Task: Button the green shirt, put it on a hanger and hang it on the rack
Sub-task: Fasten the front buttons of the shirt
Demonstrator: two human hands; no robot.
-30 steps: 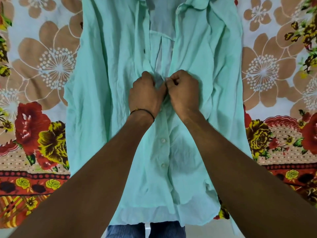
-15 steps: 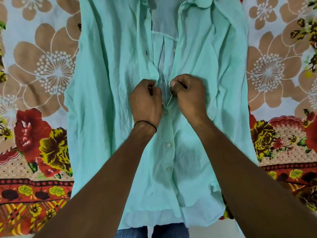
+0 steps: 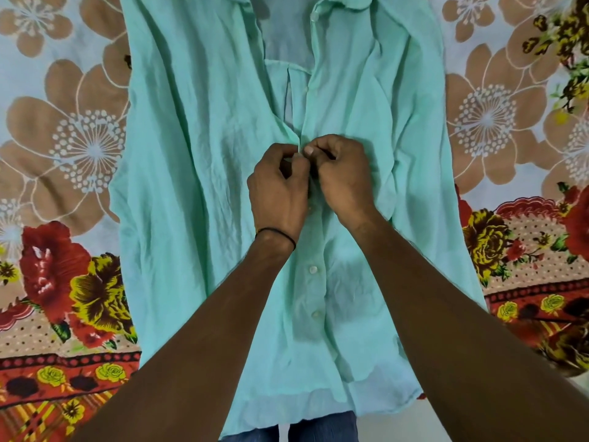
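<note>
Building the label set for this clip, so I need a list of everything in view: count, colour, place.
light green crinkled fabric shirt: one, light green, laid flat front-up on the sheet, upper front still open
small round white buttons: two plainly visible, white, fastened on the placket below the hands
floral printed bedsheet: one, pale blue with tan flowers and a red-and-yellow border, under the shirt
blue denim trousers: one, blue, bottom edge below the hem
thin black wristband: one, black, on the left wrist
left hand: one, pinches the placket at mid-shirt
right hand: one, pinches the placket opposite, against the left
</note>
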